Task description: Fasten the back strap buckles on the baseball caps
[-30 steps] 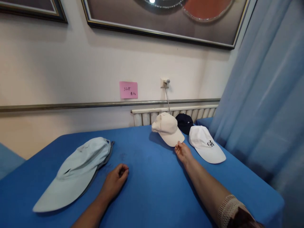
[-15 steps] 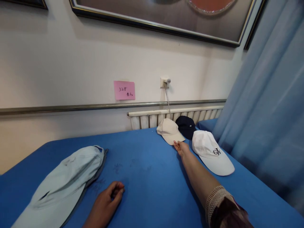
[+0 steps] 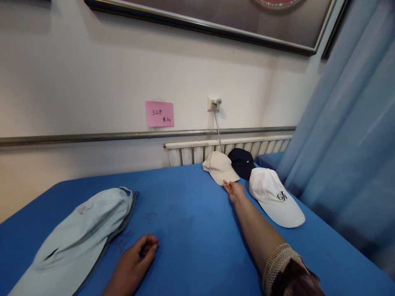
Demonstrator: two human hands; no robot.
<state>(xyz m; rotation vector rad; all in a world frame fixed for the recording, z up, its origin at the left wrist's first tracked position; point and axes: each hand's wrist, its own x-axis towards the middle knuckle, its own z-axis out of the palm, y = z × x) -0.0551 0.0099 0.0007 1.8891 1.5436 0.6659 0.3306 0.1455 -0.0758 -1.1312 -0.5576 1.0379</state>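
Note:
My right hand (image 3: 235, 191) reaches far across the blue table (image 3: 197, 238). Its fingers are stretched forward, and the fingertips touch the brim of a beige cap (image 3: 219, 166) lying at the back. A navy cap (image 3: 242, 161) sits right behind it. To the right of my hand lies a white cap with a black logo (image 3: 273, 197). My left hand (image 3: 134, 263) rests on the cloth near me, fingers curled in with nothing seen in them. A pale blue sun hat (image 3: 80, 230) lies just to its left.
The table stands against a cream wall with a radiator (image 3: 228, 147) behind the caps. A pink note (image 3: 159, 114) and a socket with a cord (image 3: 214, 103) are on the wall. A blue curtain (image 3: 348, 131) hangs along the right side.
The beige cap went from raised at my right fingertips to lying flat farther back by the navy cap. My right arm stretched forward with it. My left hand barely moved.

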